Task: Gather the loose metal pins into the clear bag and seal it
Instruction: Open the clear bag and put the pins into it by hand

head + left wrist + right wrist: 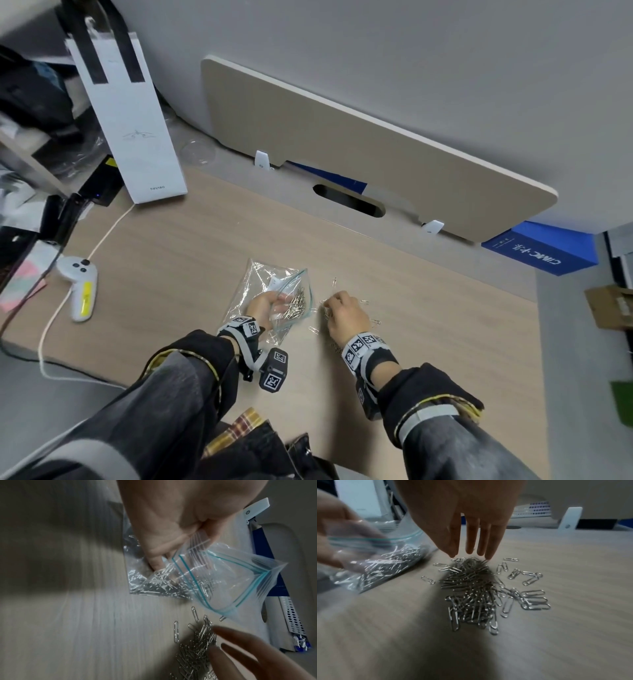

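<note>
The clear zip bag (260,284) with a teal seal strip lies on the wooden desk (171,246), its mouth facing right and held open. My left hand (265,305) pinches the bag's upper lip (200,543) between thumb and fingers. Many metal clips (297,304) sit inside the bag (223,582). To its right is a heap of loose clips (471,592), with strays (364,302) scattered round it. My right hand (342,311) hovers over the heap, fingers (470,545) straight, their tips touching the pile's far end. It holds nothing.
A white controller (77,287) with a cable lies at the desk's left. A tall white paper bag (130,130) stands at the back left, a beige panel (376,144) along the back, a blue box (541,250) at the back right. The desk's near edge is close to my sleeves.
</note>
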A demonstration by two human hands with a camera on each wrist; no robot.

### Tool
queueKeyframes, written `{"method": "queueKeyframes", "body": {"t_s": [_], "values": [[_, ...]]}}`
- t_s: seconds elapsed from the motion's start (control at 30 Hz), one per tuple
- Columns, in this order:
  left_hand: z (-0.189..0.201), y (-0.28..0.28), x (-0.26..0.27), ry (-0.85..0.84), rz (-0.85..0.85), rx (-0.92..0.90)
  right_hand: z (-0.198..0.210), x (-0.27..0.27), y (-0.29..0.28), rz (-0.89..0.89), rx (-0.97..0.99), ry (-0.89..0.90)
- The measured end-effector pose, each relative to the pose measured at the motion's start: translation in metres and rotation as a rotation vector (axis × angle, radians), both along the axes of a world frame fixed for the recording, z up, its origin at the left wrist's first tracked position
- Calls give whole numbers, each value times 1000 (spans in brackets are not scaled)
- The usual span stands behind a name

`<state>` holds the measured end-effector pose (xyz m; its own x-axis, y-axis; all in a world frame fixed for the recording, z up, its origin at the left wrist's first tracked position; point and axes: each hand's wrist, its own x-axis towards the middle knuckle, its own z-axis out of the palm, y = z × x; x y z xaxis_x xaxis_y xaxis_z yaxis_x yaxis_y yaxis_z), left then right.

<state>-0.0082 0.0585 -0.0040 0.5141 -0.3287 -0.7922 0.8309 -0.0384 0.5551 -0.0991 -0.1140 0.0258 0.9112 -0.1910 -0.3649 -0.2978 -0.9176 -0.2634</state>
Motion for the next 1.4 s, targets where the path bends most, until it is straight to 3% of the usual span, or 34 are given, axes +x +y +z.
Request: {"method": "queueKeyframes", "body": {"t_s": [0.17,0.43,0.53,0.63,0.7,0.87,1.03,1.13,1.27,1.4], "values": [[-14,3,0,7,50,-18,-10,8,21,237,-4,-22],[-2,-2,-6,-11,55,-5,-23,-30,-10,342,-83,-11],[2,-8,-6,-15,75,21,-13,-37,-23,275,-50,-31],[8,-15,-9,10,52,36,0,-45,-23,41,45,-63],[9,-16,-11,12,54,32,4,-53,-22,-79,151,28],[12,-20,-14,-15,25,34,-9,-72,-14,-100,311,226],[14,-19,-16,-33,-8,37,-21,-56,-22,-286,340,89],[12,-20,-16,-28,-5,36,-17,-49,-18,-290,344,25],[10,-22,-17,-30,-25,56,-19,-38,10,-212,465,77],[4,-20,-15,-41,-53,84,-28,-26,13,-359,487,36]]}}
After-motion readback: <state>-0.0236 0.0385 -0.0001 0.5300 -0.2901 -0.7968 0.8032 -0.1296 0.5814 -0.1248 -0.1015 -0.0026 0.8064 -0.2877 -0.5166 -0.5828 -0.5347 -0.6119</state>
